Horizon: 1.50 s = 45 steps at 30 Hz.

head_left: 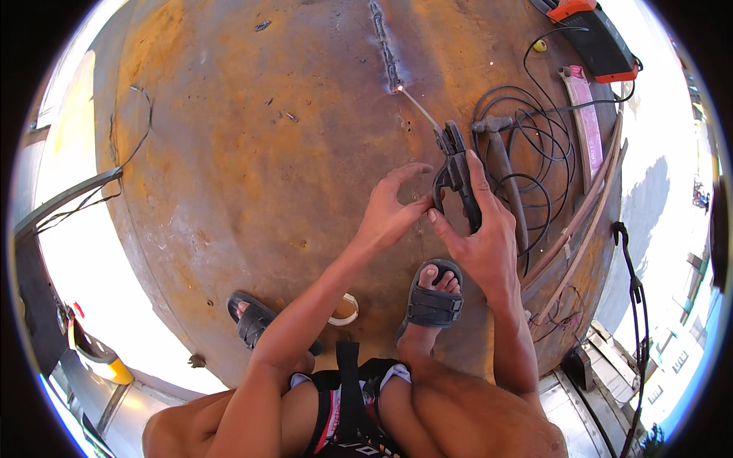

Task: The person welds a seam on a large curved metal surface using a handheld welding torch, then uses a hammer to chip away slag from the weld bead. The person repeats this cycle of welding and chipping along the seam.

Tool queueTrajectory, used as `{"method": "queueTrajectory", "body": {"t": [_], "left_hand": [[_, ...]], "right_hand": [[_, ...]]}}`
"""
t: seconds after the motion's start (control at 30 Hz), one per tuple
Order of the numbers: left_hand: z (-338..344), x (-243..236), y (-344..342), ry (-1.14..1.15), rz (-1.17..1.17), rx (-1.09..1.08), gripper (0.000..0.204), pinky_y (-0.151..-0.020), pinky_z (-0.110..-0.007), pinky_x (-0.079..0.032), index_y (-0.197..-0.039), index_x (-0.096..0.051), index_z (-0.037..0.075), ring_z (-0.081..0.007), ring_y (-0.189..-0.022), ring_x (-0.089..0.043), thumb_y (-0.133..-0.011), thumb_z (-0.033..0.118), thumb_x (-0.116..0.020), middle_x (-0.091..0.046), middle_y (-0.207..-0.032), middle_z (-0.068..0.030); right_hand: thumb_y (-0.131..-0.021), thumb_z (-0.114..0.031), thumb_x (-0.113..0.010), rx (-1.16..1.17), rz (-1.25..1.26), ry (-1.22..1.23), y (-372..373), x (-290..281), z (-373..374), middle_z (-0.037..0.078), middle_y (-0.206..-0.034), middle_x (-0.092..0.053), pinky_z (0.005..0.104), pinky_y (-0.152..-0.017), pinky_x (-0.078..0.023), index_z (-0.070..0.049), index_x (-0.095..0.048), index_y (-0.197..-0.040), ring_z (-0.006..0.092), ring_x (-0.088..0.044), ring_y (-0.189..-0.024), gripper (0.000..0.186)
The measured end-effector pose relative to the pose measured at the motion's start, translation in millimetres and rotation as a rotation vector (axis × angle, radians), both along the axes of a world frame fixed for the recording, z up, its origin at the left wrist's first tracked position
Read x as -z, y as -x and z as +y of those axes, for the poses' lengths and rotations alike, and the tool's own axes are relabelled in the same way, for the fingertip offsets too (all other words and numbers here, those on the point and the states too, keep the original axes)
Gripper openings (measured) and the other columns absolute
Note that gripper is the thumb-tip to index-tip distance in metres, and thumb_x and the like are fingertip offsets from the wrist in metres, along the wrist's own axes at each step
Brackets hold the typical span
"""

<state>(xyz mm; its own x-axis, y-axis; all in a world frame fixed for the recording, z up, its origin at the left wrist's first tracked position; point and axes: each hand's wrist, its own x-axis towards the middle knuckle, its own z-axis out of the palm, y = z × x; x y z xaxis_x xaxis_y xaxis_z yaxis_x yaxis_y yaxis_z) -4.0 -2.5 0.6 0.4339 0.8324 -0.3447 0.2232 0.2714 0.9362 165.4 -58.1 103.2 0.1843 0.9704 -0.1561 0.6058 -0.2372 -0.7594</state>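
Note:
My right hand (483, 221) grips a black electrode holder (456, 177) with a thin welding rod (418, 105) clamped in it. The rod's glowing tip meets the lower end of a weld seam (386, 53) on a rusty steel plate (267, 168). My left hand (391, 204) is beside the holder's left side, fingers apart and curved, its thumb reaching the lower part of the handle. Just right of the holder lie a hammer (510, 179) and looped black cable (546, 153).
An orange-black welding machine (588, 46) stands at upper right above a pink package (582, 114) and long bars (574, 221). A white ring-shaped object (343, 320) lies between my sandalled feet. Wires (130, 168) cross the plate's left edge; bright ground shows beyond both curved edges.

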Motion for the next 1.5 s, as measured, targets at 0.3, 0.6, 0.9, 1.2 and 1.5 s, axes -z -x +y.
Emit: {"method": "queueTrajectory", "body": {"t": [0.3, 0.6, 0.9, 1.2, 1.5], "left_hand": [[7.4, 0.4, -3.0, 0.021, -0.001, 0.003, 0.06, -0.126, -0.047, -0.04, -0.143, -0.072, 0.002, -0.0295, -0.148, -0.06, -0.092, 0.032, -0.082, -0.072, -0.15, -0.0181], [7.6, -1.3, -7.4, 0.006, -0.011, -0.001, 0.06, -0.124, -0.045, -0.043, -0.143, -0.072, 0.001, -0.0282, -0.142, -0.063, -0.094, 0.034, -0.083, -0.073, -0.146, -0.0172], [5.5, 5.0, -4.3, 0.001, -0.058, -0.023, 0.058, -0.119, -0.047, -0.047, -0.141, -0.071, 0.001, -0.0412, -0.141, -0.064, -0.093, 0.031, -0.082, -0.071, -0.145, -0.0257], [3.6, 6.7, -0.5, -0.013, -0.003, 0.0, 0.055, -0.121, -0.042, -0.045, -0.145, -0.069, -0.003, -0.0266, -0.138, -0.066, -0.095, 0.019, -0.075, -0.074, -0.143, -0.0216], [5.1, 5.6, -2.6, 0.007, 0.01, 0.002, 0.057, -0.122, -0.043, -0.044, -0.146, -0.069, -0.004, -0.0279, -0.141, -0.064, -0.093, 0.017, -0.075, -0.073, -0.147, -0.0223]], "right_hand": [[-0.089, -0.022, -0.089, -0.015, -0.014, -0.036, -3.8, 7.3, 2.9, 0.024, -0.122, -0.078, 0.0475, -0.098, -0.059, -0.008, -0.043, -0.172, 0.0429, -0.078, -0.11, 0.096], [-0.089, -0.023, -0.09, -0.016, -0.036, -0.037, -7.1, 7.6, 1.4, 0.024, -0.123, -0.078, 0.0467, -0.098, -0.06, -0.009, -0.042, -0.173, 0.0416, -0.079, -0.112, 0.098], [-0.088, -0.023, -0.092, 0.025, -0.004, -0.027, -1.4, 6.0, 1.1, 0.023, -0.124, -0.078, 0.0434, -0.093, -0.06, -0.008, -0.041, -0.174, 0.0383, -0.079, -0.107, 0.1], [-0.089, -0.021, -0.091, 0.021, 0.025, -0.018, -0.8, 10.6, 1.8, 0.024, -0.128, -0.078, 0.0422, -0.093, -0.059, -0.007, -0.041, -0.173, 0.0367, -0.076, -0.111, 0.099], [-0.088, -0.018, -0.092, 0.025, 0.006, -0.048, -2.2, 13.1, 2.8, 0.016, -0.121, -0.081, 0.0324, -0.075, -0.057, -0.007, -0.044, -0.172, 0.0166, -0.066, -0.079, 0.097]]}}
